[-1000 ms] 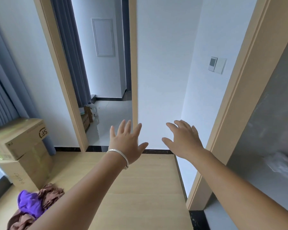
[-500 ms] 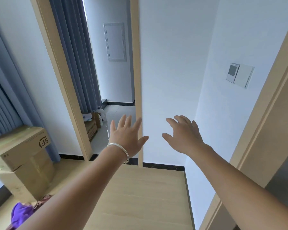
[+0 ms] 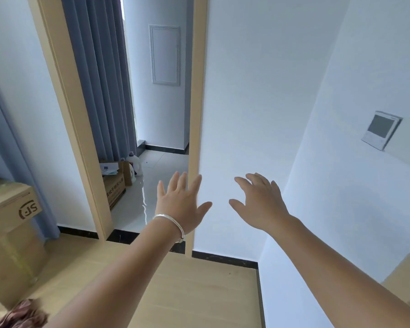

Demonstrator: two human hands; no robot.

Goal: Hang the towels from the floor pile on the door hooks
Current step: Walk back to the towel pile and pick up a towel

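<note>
Head view: two empty hands held out toward a doorway, no towel in hand.

The left hand [image 3: 181,204], wearing a silver bracelet [image 3: 169,223], and the right hand [image 3: 258,204] float in front of a white wall, fingers spread and holding nothing. The towels [image 3: 21,314] lie bunched on the wooden floor [image 3: 199,292] at its bottom left corner, beside a cardboard box [image 3: 10,223]. No door hooks show. This looks like a pause between steps; the next move likely calls for bending down left to grip a towel. The floor between hands and pile lies open; a door frame [image 3: 195,114] stands ahead.
</note>
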